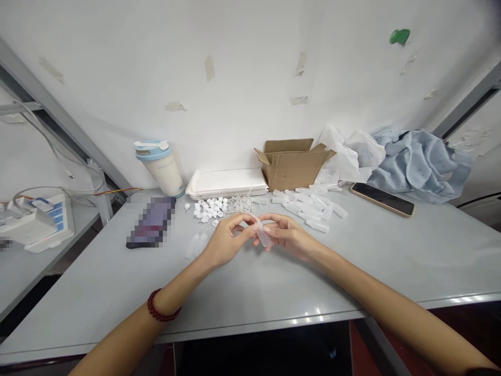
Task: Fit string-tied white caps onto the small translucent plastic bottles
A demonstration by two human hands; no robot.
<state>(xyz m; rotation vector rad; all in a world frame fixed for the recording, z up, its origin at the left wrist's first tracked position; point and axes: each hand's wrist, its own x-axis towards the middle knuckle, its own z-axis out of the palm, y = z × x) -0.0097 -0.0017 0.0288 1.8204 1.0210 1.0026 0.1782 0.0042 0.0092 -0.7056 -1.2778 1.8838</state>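
Between both hands, over the middle of the table, is a small translucent plastic bottle (263,236), tilted. My left hand (230,237) pinches its upper end with thumb and fingers; whether a small part is also held there is too fine to tell. From the other side, my right hand (287,235) grips the bottle's body. Just behind the hands lie a heap of white caps (209,209) and a tangle of thin white tubes (240,203). Several similar bottles (313,206) are spread out to the right. Beside my left wrist lie a few bottles with thin tubes (195,245).
Along the wall stand a blue-lidded cup (162,169), a stack of white trays (227,183), an open cardboard box (295,169), plastic bags (348,156) and a blue cloth (426,164). A phone (383,198) lies at right, a blurred-out flat object (152,222) at left.
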